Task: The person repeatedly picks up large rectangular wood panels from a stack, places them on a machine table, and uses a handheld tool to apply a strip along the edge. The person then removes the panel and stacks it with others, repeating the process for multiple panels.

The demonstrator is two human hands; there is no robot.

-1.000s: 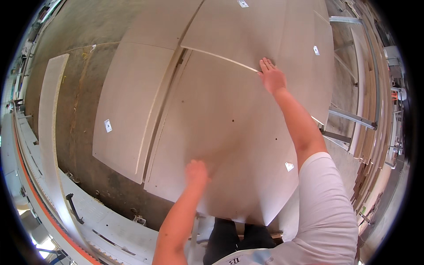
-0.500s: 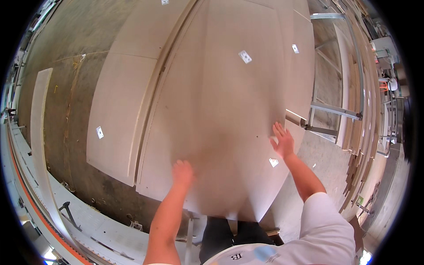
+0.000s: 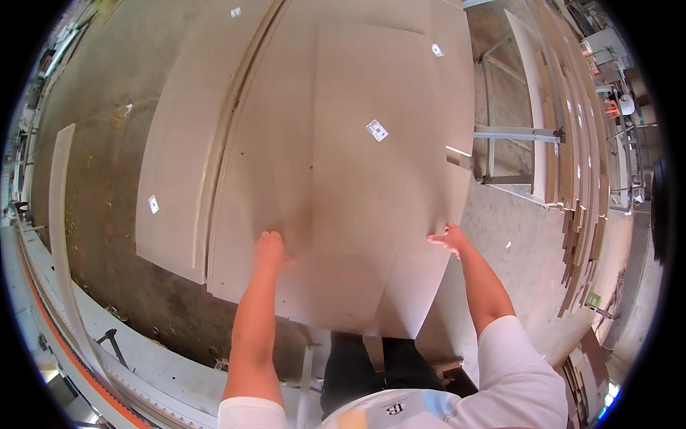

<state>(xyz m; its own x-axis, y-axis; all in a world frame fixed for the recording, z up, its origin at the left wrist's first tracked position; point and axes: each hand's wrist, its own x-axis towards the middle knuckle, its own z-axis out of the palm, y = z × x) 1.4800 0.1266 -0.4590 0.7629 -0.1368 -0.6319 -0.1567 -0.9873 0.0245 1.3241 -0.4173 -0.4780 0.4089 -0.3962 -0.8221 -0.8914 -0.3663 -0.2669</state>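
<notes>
1. head view: your left hand [image 3: 270, 247] lies flat, palm down, on the top face of the large pale board [image 3: 343, 179], near its lower edge; the fingers are spread and grip nothing.
2. your right hand [image 3: 450, 237] is at the board's right edge, fingers curled against that edge, holding it there.
3. the board fills the middle of the view and lies on top of a stack; a second pale board [image 3: 179, 157] shows from under it on the left, its long edge running beside the top one.
4. small white labels sit on the boards: one [image 3: 376, 130] on the top board right of centre, one [image 3: 153, 204] on the lower board at the left.
5. the near edge of the top board hangs over your dark trousers [image 3: 371, 365].
6. right of the stack stands a grey metal frame [image 3: 514, 134], and beyond it a row of boards on edge [image 3: 579, 179].
7. a narrow pale strip [image 3: 58, 207] lies on the concrete floor [image 3: 93, 143] at the left, well apart from the stack.
</notes>
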